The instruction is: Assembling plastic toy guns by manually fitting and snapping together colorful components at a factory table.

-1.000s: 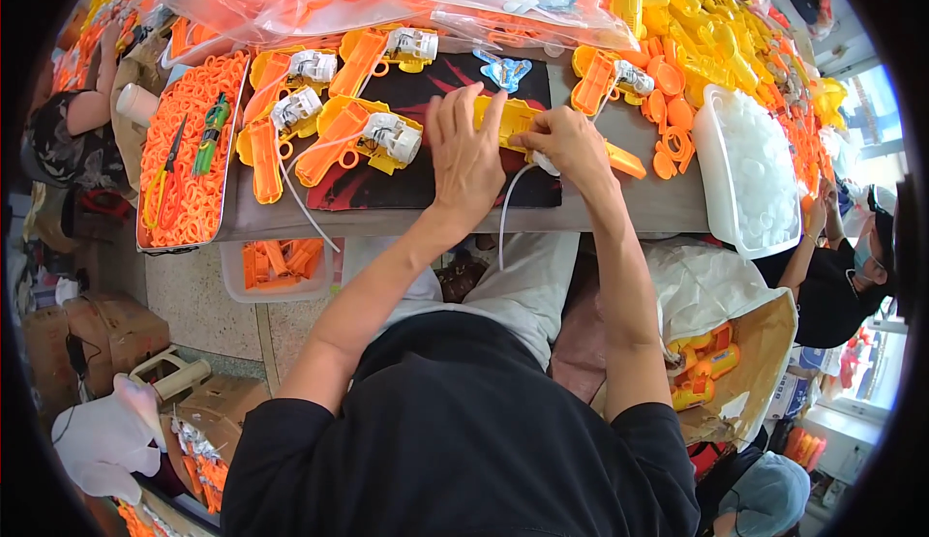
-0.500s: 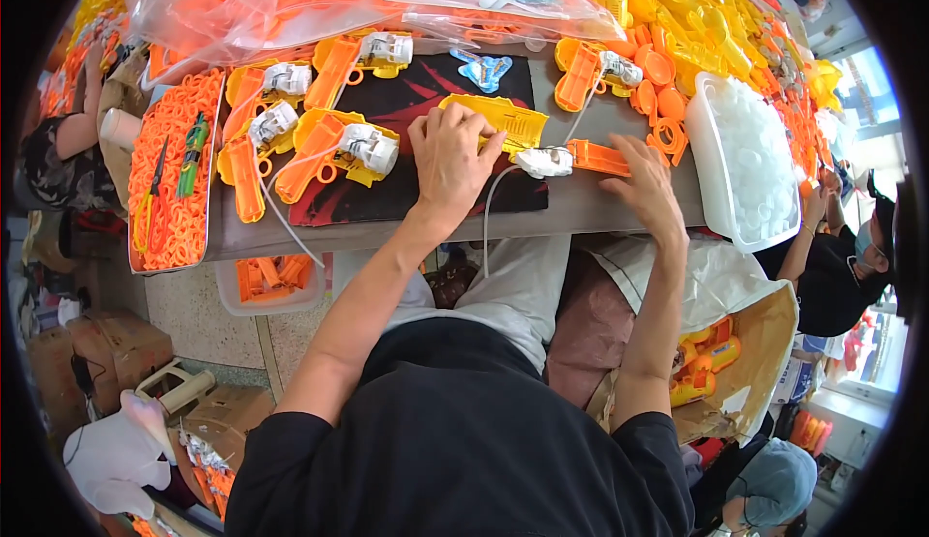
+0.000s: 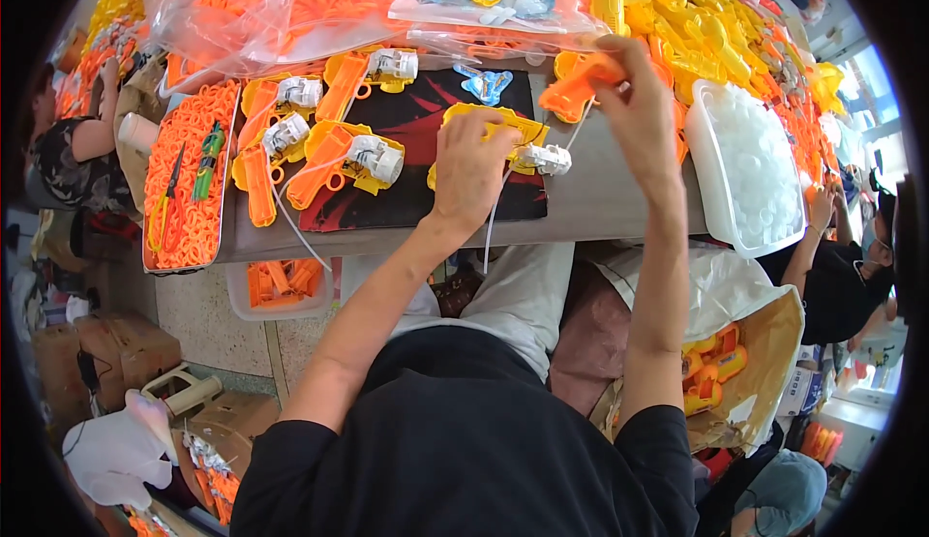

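two hands (image 3: 471, 169) (image 3: 641, 116) (yellow shell (image 3: 527, 130) under left, orange piece (image 3: 571, 92) in right)

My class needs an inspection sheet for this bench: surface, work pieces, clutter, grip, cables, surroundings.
Surface: grey-covered table, black-and-red mat.
Job's things: yellow shell under the left hand; white mechanism by its right end; four yellow-and-orange assemblies at left.
Clutter: scissors and green tool on orange rings; translucent pieces at right.
Grip: right hand holds orange part; left hand over shell, fingertips partly hidden.
Cables: two pale cords or tubes hang over the table's front edge.
Surroundings: boxes lower left; open sack and co-worker at right.
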`<act>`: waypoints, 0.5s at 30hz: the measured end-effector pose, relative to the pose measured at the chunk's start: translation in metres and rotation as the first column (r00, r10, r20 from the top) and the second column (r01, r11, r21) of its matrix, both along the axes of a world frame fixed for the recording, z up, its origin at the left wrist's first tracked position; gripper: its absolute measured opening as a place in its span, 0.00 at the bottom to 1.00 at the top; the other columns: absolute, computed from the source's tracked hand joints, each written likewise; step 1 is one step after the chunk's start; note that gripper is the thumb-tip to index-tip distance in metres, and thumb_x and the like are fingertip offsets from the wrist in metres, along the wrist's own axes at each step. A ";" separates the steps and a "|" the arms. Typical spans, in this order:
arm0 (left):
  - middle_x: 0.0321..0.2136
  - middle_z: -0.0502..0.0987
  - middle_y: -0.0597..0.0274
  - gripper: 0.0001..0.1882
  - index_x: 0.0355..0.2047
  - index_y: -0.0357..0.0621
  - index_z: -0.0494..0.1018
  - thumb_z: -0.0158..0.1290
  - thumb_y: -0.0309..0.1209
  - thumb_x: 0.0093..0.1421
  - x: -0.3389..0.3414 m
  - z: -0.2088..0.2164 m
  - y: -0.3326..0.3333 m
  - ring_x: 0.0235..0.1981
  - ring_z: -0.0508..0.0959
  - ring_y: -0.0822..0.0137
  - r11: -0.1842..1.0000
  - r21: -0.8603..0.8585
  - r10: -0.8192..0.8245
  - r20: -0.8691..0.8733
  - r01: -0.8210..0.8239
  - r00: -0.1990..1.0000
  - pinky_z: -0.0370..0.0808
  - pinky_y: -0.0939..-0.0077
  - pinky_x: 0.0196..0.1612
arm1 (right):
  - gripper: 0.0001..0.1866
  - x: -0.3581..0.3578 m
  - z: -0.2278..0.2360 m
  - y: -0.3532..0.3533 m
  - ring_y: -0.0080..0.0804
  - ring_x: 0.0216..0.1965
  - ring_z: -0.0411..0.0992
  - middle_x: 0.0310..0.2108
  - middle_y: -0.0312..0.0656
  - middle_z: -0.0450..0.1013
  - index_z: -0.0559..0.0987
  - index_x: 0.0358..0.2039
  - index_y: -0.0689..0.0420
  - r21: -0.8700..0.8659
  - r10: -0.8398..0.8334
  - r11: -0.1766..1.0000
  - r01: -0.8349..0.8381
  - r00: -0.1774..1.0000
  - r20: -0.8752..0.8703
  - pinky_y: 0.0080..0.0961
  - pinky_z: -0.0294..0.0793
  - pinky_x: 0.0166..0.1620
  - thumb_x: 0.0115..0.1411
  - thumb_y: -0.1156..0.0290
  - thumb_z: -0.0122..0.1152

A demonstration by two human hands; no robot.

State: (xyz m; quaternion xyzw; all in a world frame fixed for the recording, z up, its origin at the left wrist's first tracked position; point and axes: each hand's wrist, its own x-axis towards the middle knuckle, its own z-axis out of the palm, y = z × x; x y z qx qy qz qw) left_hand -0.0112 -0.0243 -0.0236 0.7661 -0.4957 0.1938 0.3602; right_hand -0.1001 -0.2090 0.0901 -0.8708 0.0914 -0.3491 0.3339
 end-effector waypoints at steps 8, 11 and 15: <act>0.54 0.71 0.51 0.31 0.63 0.43 0.66 0.58 0.48 0.67 0.016 0.036 0.050 0.46 0.81 0.63 0.868 -0.416 -0.460 -0.879 -0.271 -0.124 0.81 0.67 0.45 | 0.25 -0.016 -0.042 0.087 0.47 0.58 0.70 0.61 0.45 0.69 0.76 0.57 0.52 -0.316 0.423 0.814 -0.486 0.871 -0.251 0.39 0.67 0.61 0.58 0.81 0.59; 0.52 0.72 0.52 0.25 0.55 0.41 0.73 0.66 0.34 0.60 0.026 -0.001 0.051 0.45 0.82 0.58 0.984 -0.175 -0.160 -0.730 0.044 0.664 0.81 0.66 0.45 | 0.22 -0.025 -0.054 0.066 0.47 0.60 0.68 0.60 0.45 0.69 0.77 0.56 0.53 -0.219 -0.093 0.974 0.052 0.979 -0.182 0.41 0.65 0.60 0.60 0.71 0.66; 0.49 0.73 0.52 0.23 0.52 0.41 0.75 0.67 0.32 0.58 0.010 0.016 0.042 0.43 0.81 0.54 0.932 -0.357 -0.314 -0.878 -0.058 0.362 0.79 0.64 0.46 | 0.20 -0.025 -0.085 0.040 0.44 0.58 0.69 0.56 0.44 0.70 0.78 0.52 0.55 -0.189 -0.018 0.981 -0.054 0.933 -0.360 0.41 0.65 0.58 0.61 0.64 0.67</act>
